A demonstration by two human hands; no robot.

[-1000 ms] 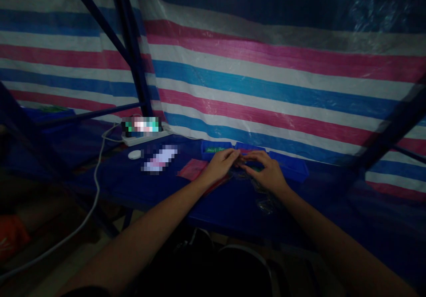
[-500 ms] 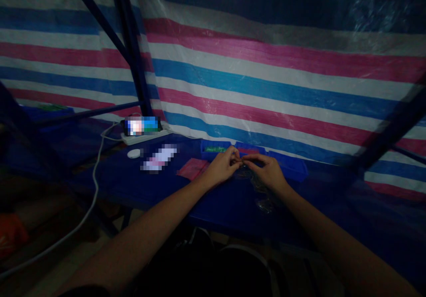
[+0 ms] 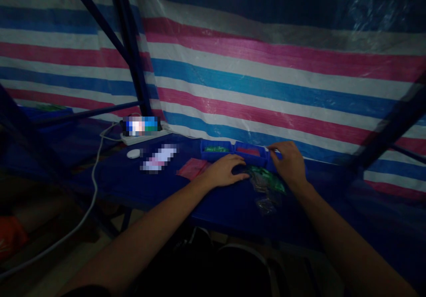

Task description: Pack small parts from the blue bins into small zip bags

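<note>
My left hand (image 3: 225, 169) lies on the blue table (image 3: 213, 195), fingers stretched flat toward a clear bag of green pieces (image 3: 266, 180). My right hand (image 3: 289, 162) hovers over the blue trays at the back, its fingers curled in a pinch above the rightmost tray; whether it holds anything is too dark to tell. The tray with green pieces (image 3: 216, 149) and the tray with red pieces (image 3: 249, 151) stand just beyond my left hand. A second small clear bag (image 3: 265, 205) lies near the table's front edge.
A pink bag (image 3: 192, 167) lies left of my left hand. Further left are a blurred flat item (image 3: 159, 158), a white round object (image 3: 133, 154) and a white power strip (image 3: 146, 136) with a cable (image 3: 95, 173) hanging down. Blue frame posts (image 3: 131, 48) and striped tarp (image 3: 266, 66) stand behind.
My hands were together, pinching something small in front of the trays. They have parted: the left dropped flat onto the table, the right moved back and right over the trays.
</note>
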